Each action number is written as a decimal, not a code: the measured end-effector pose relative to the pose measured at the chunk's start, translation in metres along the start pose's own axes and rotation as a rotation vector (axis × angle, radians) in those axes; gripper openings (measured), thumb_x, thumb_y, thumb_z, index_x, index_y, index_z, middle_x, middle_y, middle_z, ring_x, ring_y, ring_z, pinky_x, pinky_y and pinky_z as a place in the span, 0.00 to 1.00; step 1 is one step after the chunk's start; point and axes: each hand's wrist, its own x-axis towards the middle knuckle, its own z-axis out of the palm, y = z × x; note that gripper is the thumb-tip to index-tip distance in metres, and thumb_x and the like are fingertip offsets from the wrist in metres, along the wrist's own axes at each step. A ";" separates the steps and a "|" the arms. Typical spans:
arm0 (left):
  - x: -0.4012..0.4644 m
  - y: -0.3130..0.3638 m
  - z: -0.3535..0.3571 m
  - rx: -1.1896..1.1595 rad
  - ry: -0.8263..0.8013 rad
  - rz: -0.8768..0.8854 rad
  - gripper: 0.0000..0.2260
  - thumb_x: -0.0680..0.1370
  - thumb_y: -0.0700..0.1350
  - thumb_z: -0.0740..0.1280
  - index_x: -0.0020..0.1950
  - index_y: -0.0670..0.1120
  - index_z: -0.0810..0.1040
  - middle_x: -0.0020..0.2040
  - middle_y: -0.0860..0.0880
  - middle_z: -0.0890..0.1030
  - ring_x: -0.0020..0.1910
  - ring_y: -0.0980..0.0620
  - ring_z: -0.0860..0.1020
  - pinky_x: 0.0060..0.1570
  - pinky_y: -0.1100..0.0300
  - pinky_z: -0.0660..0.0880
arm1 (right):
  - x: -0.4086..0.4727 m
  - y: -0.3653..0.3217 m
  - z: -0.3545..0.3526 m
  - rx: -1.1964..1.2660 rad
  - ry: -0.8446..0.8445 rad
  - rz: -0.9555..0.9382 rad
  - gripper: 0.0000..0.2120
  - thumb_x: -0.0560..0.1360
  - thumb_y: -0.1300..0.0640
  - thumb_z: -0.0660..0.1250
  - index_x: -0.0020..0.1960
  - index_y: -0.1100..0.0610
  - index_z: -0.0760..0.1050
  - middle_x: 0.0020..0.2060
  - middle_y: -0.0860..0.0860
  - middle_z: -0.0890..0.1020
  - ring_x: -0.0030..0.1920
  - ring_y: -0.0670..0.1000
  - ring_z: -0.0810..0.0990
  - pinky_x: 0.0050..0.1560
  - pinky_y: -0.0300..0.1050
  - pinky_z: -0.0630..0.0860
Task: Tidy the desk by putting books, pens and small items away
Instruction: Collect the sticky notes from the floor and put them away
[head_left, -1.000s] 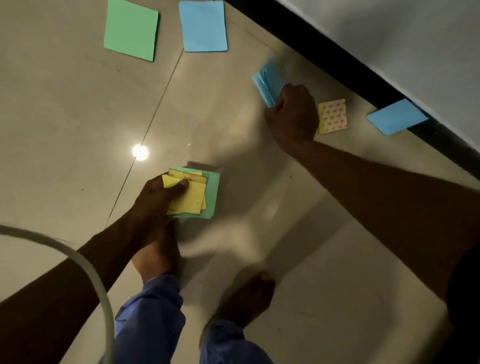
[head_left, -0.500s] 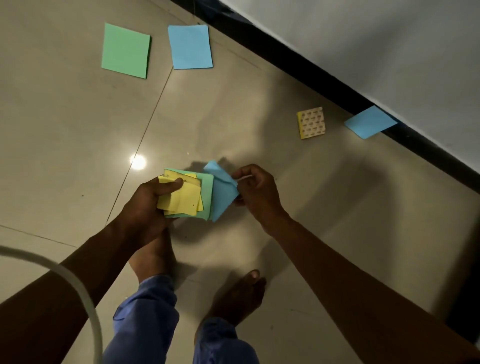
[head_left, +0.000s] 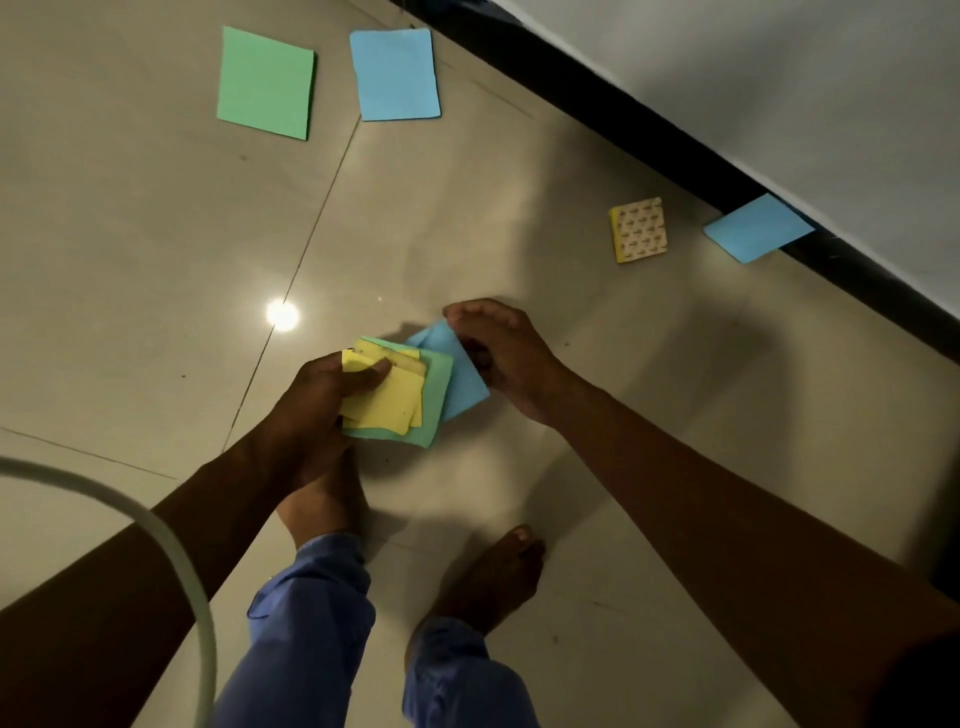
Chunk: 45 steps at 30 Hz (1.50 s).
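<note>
My left hand (head_left: 322, 400) grips a stack of paper sheets above the tiled floor, thumb pressed on the yellow sheets (head_left: 387, 397) that lie on a green sheet (head_left: 434, 382). A blue sheet (head_left: 462, 374) sits under the stack's right side, and my right hand (head_left: 501, 353) holds its edge with curled fingers. Loose on the floor lie a green sheet (head_left: 266, 83), a blue sheet (head_left: 396, 74), a yellow patterned pad (head_left: 639, 230) and another blue sheet (head_left: 757, 235) against the skirting.
A black skirting strip (head_left: 675, 140) and a pale wall (head_left: 779, 78) run diagonally across the upper right. My bare feet (head_left: 488, 577) in blue trousers stand below the hands. A pale curved cable (head_left: 171, 551) crosses the lower left.
My right hand picked a blue sheet off the floor near the wall and brought it to the stack in my left hand, tucking it under the green sheet. The view has shifted slightly.
</note>
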 end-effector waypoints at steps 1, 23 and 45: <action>-0.001 0.000 -0.003 -0.041 0.003 -0.004 0.14 0.80 0.43 0.66 0.65 0.44 0.78 0.58 0.41 0.84 0.55 0.41 0.83 0.55 0.47 0.80 | 0.001 0.001 0.003 0.025 -0.003 0.021 0.10 0.79 0.58 0.69 0.60 0.57 0.78 0.43 0.51 0.81 0.40 0.48 0.80 0.40 0.44 0.78; 0.004 0.036 -0.027 0.273 -0.031 0.070 0.13 0.69 0.46 0.73 0.52 0.45 0.81 0.46 0.46 0.86 0.45 0.47 0.85 0.43 0.57 0.80 | 0.026 -0.045 0.043 -0.641 -0.116 -0.203 0.15 0.67 0.58 0.82 0.49 0.57 0.79 0.39 0.55 0.84 0.41 0.51 0.83 0.44 0.48 0.80; 0.026 0.057 -0.062 0.391 0.204 0.289 0.10 0.80 0.44 0.70 0.59 0.44 0.77 0.54 0.49 0.82 0.50 0.54 0.81 0.47 0.61 0.80 | 0.085 -0.092 0.115 -0.840 0.050 -0.362 0.12 0.81 0.51 0.64 0.61 0.56 0.76 0.46 0.55 0.83 0.50 0.56 0.81 0.52 0.48 0.76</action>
